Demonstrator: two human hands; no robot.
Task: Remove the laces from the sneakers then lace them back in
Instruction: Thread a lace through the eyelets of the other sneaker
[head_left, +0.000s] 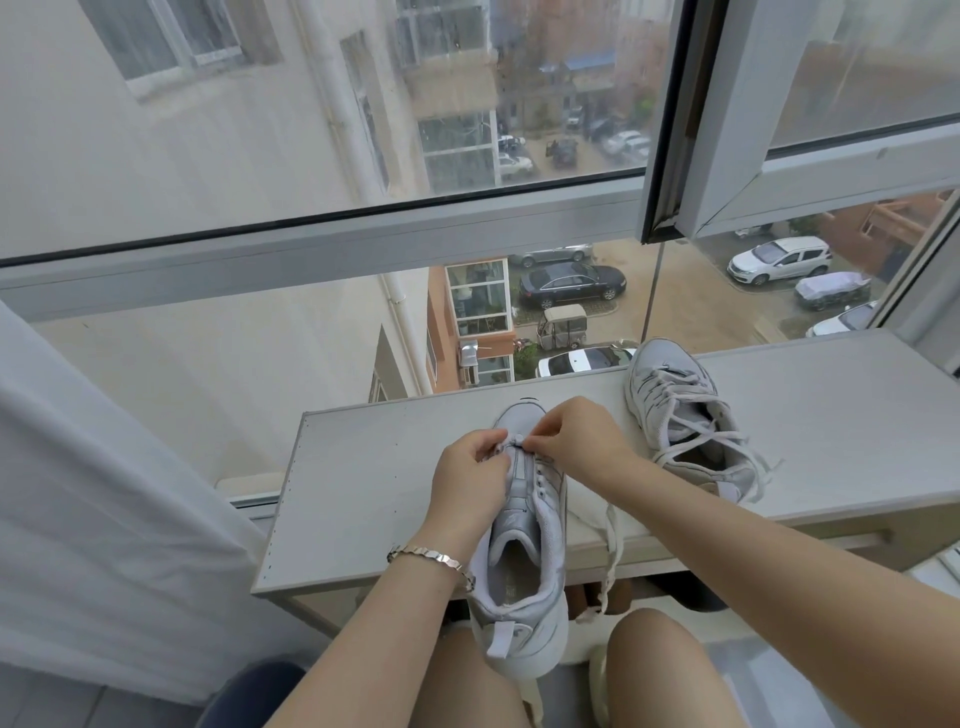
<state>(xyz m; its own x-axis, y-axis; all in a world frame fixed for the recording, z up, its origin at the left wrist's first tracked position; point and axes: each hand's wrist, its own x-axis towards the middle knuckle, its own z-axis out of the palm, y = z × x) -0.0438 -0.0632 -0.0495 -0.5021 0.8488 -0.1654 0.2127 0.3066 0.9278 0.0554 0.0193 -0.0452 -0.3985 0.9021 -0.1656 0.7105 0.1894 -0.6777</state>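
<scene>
A near sneaker is set lengthwise on a white board in front of a window, with its toe pointed away from the person and its heel carried out past the board's front edge, above the knees. Its eyelets are seen bare along most of the tongue.

Both hands are brought together just behind the toe cap. The left hand, with a silver bracelet worn at the wrist, is curled at the left eyelet row, and the right hand is curled at the right one. A short stretch of lace is pinched between the fingertips of the two hands. It seems to be passed through the lowest eyelets, though that spot is hidden by the fingers.

The rest of the lace is trailed to the right of the shoe, across the board and down over its front edge.

A second sneaker, loosely laced, is laid further back and to the right, apart from the first. A white curtain is hung at the left.
</scene>
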